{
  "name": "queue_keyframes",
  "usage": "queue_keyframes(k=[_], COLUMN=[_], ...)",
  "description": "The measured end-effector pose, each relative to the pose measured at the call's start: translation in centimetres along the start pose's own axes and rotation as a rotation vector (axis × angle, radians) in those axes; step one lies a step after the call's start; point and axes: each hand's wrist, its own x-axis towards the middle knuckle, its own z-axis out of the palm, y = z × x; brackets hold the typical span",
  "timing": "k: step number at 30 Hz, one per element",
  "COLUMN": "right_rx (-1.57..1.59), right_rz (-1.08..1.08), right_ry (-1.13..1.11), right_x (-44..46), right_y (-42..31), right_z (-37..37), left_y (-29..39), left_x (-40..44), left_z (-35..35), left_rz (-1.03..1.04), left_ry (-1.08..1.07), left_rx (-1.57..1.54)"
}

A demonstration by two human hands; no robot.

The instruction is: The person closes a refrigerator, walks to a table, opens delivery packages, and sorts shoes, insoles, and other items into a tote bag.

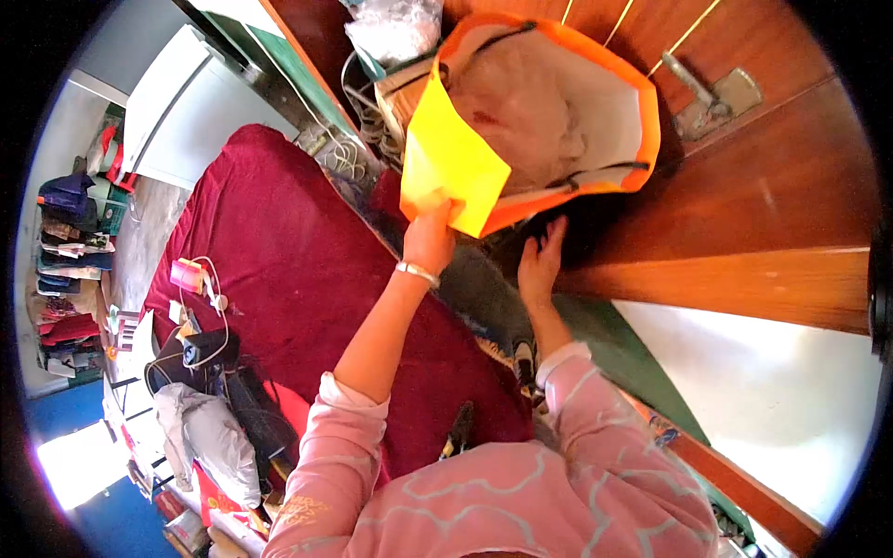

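A large orange and yellow bag with dark handles stands tilted against a brown wooden door, its mouth facing me. Inside it lies something pale brown and crumpled, perhaps a plastic-wrapped bundle; I cannot make out what. My left hand, with a bracelet at the wrist, is closed on the lower edge of the bag's yellow side. Just below the bag's orange rim, my right hand reaches up with its fingers stretched out and apart, holding nothing. Whether its fingertips touch the bag I cannot tell.
A dark red cloth covers a broad surface at left, with cables, a grey bag and small items on it. The wooden door has a metal handle. A white appliance stands beyond; folded clothes line the far left.
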Motion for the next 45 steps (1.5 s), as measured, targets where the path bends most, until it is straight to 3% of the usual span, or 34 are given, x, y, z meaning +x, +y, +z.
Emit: queue_keyframes(k=[3,6,8,11,13,16,19,21,23,25,26,28,29,34,36,39,42,43,45], right_rx=[0.255,0.611,0.639,0.468,0.399,0.377,0.484,0.493,0.436,0.333,0.316,0.235,0.304,0.365,0.315,0.342,0.462,0.520,0.557], right_rz=[0.112,0.214,0.285,0.255,0.184,0.179,0.320,0.336,0.337,0.217,0.166,0.049,-0.037,-0.119,-0.198,-0.150,-0.144,-0.126,-0.147], right_ry=[-0.149,0.018,-0.035,-0.089,-0.066,0.023,-0.020,-0.069,-0.139,-0.131,-0.132,-0.112,-0.104,-0.188,-0.211,-0.252,-0.353,-0.400,-0.512], right_x=[1.9,2.4,2.2,2.1,2.1,3.7,6.8,8.1,9.1,8.7,8.1,7.6,7.3,5.7,5.4,5.1,4.7,4.4,3.6], right_y=[-1.4,-0.2,-4.5,-7.3,-8.8,-12.2,-11.9,-10.0,-9.3,-10.6,-12.0,-13.4,-13.8,-21.5,-23.7,-26.7,-29.5,-30.5,-32.0], right_z=[-0.6,0.2,-0.9,-2.2,-2.2,-2.3,-2.0,-1.4,-1.6,-2.4,-3.1,-4.1,-4.7,-8.6,-10.0,-11.6,-12.6,-12.8,-13.0], left_y=[0.4,1.1,1.7,1.0,2.6,1.6,2.3,2.9,2.5,2.6,3.3,4.7,5.6,7.8,7.7,5.4,5.1,4.4,3.5], left_x=[-1.0,-2.8,-4.0,-4.5,-3.1,-3.1,-4.1,-3.8,-4.3,-4.6,-5.1,-5.9,-6.3,-8.8,-9.8,-11.7,-13.0,-13.5,-15.5], left_z=[1.0,4.7,6.5,7.9,4.5,5.4,4.9,3.7,3.6,3.3,2.6,0.7,-0.2,-4.2,-6.9,-8.0,-12.2,-13.0,-16.0], left_rz=[-0.051,-0.134,-0.241,-0.220,-0.212,0.076,-0.014,-0.167,-0.063,0.023,-0.052,0.078,0.039,0.129,0.173,0.011,-0.050,-0.181,-0.449], left_ry=[-0.106,-0.315,-0.422,-0.233,-0.335,-0.225,-0.171,-0.264,-0.103,-0.063,-0.054,0.058,0.068,-0.058,0.044,0.204,0.673,0.817,0.881], left_rx=[-0.031,-0.005,-0.059,-0.108,-0.035,0.203,0.087,-0.084,-0.067,0.022,-0.153,-0.150,-0.233,-0.383,-0.512,-0.457,-0.476,-0.738,-1.273])
